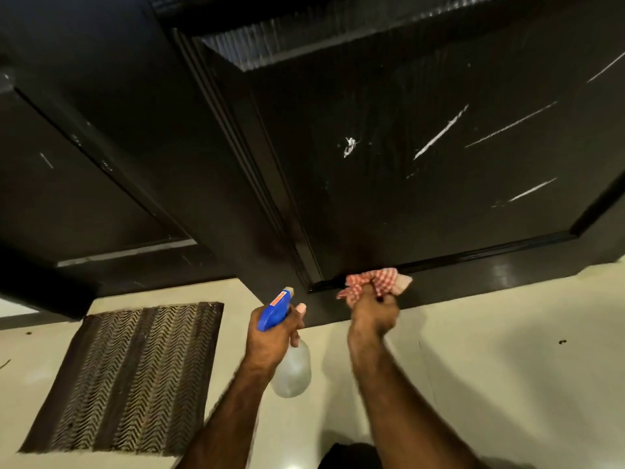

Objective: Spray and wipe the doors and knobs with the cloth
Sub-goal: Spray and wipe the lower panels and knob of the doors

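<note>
The red-checked cloth [375, 282] is bunched in the curled fingers of the right hand [373, 314] and pressed against the bottom moulding of the dark door [422, 170], near the panel's lower left corner. The spray bottle [287, 346] is gripped by the left hand [270, 340], held apart from the door. Pale floor [507, 350] lies open to the right; a patterned mat [135, 377] is spread at left.
</note>
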The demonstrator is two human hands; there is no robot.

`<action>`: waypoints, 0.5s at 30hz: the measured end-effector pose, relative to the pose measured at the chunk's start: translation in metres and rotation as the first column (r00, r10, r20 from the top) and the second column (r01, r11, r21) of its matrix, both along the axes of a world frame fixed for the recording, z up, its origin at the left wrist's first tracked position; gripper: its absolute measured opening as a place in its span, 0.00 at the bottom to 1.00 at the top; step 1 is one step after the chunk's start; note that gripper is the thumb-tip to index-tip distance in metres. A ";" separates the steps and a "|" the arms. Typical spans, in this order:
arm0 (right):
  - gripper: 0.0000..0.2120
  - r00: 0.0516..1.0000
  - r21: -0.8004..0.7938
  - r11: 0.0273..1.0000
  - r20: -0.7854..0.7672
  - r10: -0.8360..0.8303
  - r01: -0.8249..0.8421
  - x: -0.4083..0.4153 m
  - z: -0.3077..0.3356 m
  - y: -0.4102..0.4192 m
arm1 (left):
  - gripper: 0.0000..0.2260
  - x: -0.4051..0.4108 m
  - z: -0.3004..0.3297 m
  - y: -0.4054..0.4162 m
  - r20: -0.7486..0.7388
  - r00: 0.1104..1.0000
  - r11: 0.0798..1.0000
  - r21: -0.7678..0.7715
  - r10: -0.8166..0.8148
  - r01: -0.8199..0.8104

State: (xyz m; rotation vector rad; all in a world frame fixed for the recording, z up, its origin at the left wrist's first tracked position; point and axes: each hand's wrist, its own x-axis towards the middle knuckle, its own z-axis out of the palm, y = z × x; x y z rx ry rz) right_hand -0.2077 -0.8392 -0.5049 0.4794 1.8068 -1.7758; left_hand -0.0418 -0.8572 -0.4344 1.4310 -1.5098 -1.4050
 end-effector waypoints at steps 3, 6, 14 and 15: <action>0.12 0.979 -0.180 0.974 0.127 0.162 -0.137 0.041 0.012 -0.010 | 0.13 0.001 0.002 -0.004 0.045 0.999 0.999 -0.043 -0.026 0.028; 0.09 0.963 -0.238 0.960 0.189 0.193 -0.146 0.013 0.026 -0.003 | 0.14 -0.015 0.000 -0.003 0.051 0.996 0.996 -0.039 -0.076 0.078; 0.07 0.999 -0.210 0.977 -0.013 0.044 -0.045 -0.154 0.057 0.094 | 0.09 -0.081 -0.013 0.012 -0.061 0.981 0.981 0.059 -0.184 0.187; 0.07 0.999 -0.156 0.988 -0.048 -0.019 0.012 -0.159 0.053 0.091 | 0.09 -0.085 -0.015 0.015 -0.057 0.981 0.980 0.063 -0.187 0.190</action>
